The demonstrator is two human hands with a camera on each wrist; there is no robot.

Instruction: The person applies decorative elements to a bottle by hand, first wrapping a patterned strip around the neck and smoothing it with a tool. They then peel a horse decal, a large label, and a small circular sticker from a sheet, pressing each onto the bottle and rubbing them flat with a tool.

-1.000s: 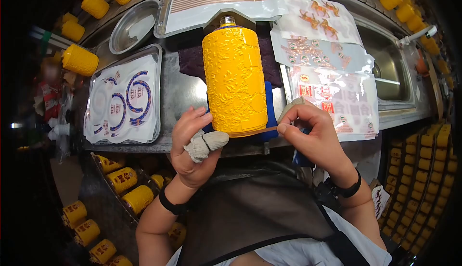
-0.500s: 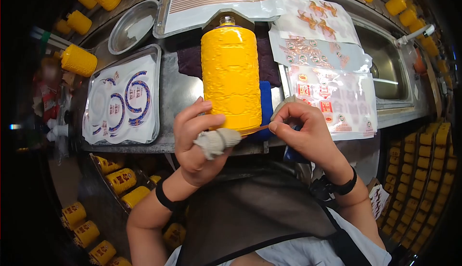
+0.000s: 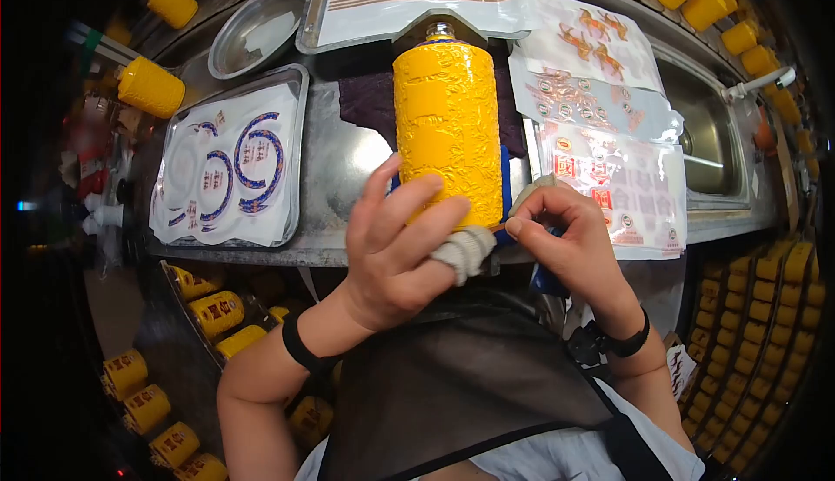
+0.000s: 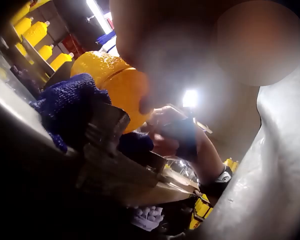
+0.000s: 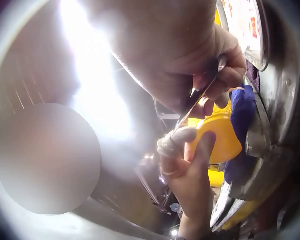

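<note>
the grey metal worktop is found closely set with materials. on its left side is placed the rectangular metal tray, by which white sheets printed with blue curved bands are borne; these could be dragged if caught by a forearm.

the yellow embossed cylindrical bottle is laid on its side at the near edge of the worktop, its neck pointed away from the person. being round, it is judged liable to roll if pressed off-centre, and alignment at its base would then be lost.

by the left hand the near end of the bottle is steadied, its fingers extended and slightly spread; by uneven force from them the bottle could be turned. in the right hand thumb and forefinger are brought together in a pinch.

beneath the bottle the dark blue textured cloth is noted; were it bunched, support would be made uneven.

the pale fabric finger sleeve is worn on the left thumb, close to the base rim; an edge could be snagged by its weave.

the narrow brown strip is pinched by the right hand at the base rim. whether it lies flat cannot be told. by excess pull it could be torn; by slack or a skewed angle, creased or set crooked.
</note>
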